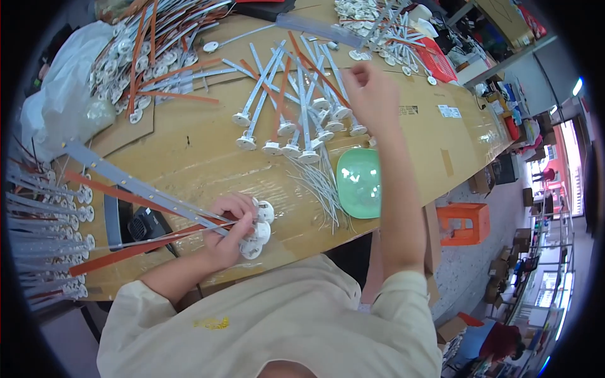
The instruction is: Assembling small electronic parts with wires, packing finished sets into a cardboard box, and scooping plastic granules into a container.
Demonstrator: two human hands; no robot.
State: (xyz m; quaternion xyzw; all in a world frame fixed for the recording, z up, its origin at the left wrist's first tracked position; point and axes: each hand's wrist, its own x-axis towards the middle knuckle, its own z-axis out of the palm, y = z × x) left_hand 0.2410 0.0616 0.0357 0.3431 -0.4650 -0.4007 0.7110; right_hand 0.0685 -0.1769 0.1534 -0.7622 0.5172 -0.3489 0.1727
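While a broad surface (195, 160) covered in brown cardboard runs across the view, the LED strips, pale ones and orange ones with round white end pieces, lie on it in several groups. The biggest is the upper-left heap (154, 53), tangled, with a crumpled clear plastic bag (66, 91) just beside it. Along the left edge comes a stacked row of strips (44, 233), end pieces facing right. The middle pile (302, 94) fans away from the person, most of its end pieces toward the near side. Farther off, at the upper right, sits another smaller-looking cluster (378, 28), near a red plastic basket (436, 60).

Smaller than these is the bundle of LED strips (135, 189) in the left hand (230, 223); that grip pinches the strips together close to their end pieces (255, 247), and the long ends spread out to the left over the surface. The right hand (372, 94) is raised at the right side of the middle pile, fingers curled; I cannot tell whether its grip pinches anything.

Near the surface's front edge, under the right forearm's left side, lies a green dish (358, 183). A black device (148, 223) sits behind the held strips. Thinnest of all, loose white wires (320, 192) lie scattered just left of the dish.
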